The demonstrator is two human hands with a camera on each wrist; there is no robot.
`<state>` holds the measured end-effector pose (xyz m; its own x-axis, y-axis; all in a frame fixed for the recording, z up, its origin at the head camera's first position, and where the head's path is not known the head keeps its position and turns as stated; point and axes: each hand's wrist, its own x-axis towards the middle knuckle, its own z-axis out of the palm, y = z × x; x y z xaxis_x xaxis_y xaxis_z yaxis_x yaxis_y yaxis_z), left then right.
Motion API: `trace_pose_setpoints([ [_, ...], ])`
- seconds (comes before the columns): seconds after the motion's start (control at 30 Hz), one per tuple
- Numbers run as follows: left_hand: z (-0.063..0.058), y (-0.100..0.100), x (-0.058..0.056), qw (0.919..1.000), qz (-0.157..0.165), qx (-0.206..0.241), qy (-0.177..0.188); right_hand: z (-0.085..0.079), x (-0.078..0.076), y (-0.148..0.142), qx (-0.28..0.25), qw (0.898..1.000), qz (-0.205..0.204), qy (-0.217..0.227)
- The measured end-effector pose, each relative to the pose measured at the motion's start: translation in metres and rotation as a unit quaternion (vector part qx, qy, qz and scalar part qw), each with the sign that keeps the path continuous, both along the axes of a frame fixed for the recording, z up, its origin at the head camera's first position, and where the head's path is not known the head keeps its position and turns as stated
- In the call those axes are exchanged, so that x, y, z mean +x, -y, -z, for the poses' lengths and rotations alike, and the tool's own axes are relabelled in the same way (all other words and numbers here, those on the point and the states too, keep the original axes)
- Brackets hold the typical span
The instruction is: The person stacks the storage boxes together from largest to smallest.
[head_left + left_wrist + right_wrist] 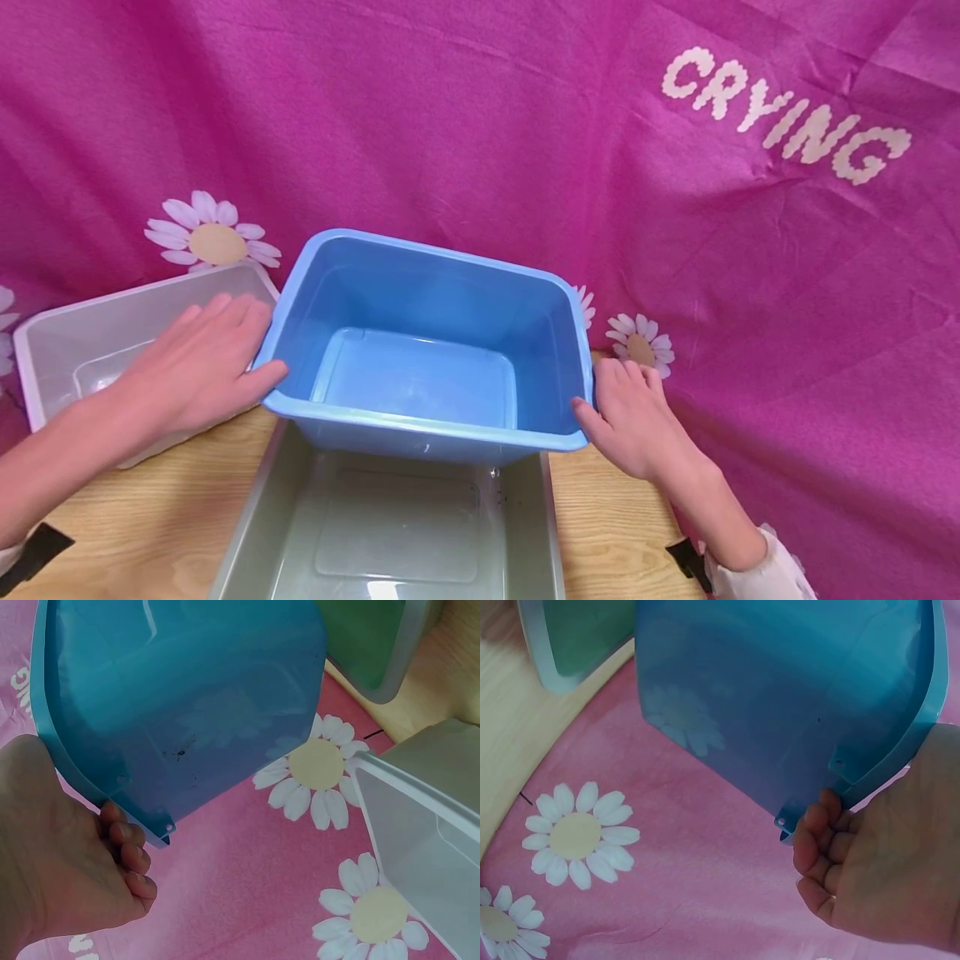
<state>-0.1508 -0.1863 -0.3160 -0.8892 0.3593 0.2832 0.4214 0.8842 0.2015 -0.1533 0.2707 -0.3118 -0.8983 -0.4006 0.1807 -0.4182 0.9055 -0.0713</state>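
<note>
A blue plastic bin [416, 379], with nothing inside, is held up between both hands, its opening tilted toward the head camera. My left hand [206, 358] grips the rim at its left end, thumb over the top edge. At the opposite end my right hand [633, 412] holds the rim the same way. In the left wrist view, the fingers [129, 847] curl under the rim close to a small tab. The right wrist view has fingers [821, 832] hooked beneath the lip too. Below and nearer stands a grey-green bin [397, 525], which the blue bin partly overlaps.
To the left, a light grey bin [71, 333] stands against the curtain, partly covered by my left forearm. All this is on a wooden table [615, 533]. A magenta curtain [450, 108] with daisies and lettering hangs close behind the table and along its right side.
</note>
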Motion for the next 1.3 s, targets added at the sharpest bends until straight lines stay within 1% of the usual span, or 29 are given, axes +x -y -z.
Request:
trace_pose_setpoints([
  [0.2,0.005,0.001,0.01,0.9997,0.01,-0.003,-0.022,0.0,0.011,0.001,0.005,1.0,0.002,0.001],
  [0.47,0.013,0.003,0.025,0.9984,0.019,0.014,-0.052,0.001,0.028,0.001,-0.001,1.0,0.005,0.002],
  [0.6,0.015,0.004,0.034,0.9986,0.016,0.015,-0.049,0.001,0.036,0.002,-0.004,1.0,0.004,0.002],
  [0.8,0.02,0.004,0.043,0.9979,0.019,0.02,-0.059,0.002,0.047,0.002,-0.01,1.0,0.009,0.015],
  [0.9,0.023,0.004,0.047,0.9978,0.019,0.023,-0.058,0.003,0.05,0.002,-0.01,1.0,0.013,0.02],
  [1.17,0.031,0.003,0.059,0.9965,0.024,0.037,-0.071,0.007,0.057,0.001,-0.003,0.999,0.025,0.032],
  [1.3,0.035,0.003,0.062,0.9962,0.024,0.039,-0.075,0.009,0.062,0.002,-0.003,0.999,0.029,0.033],
])
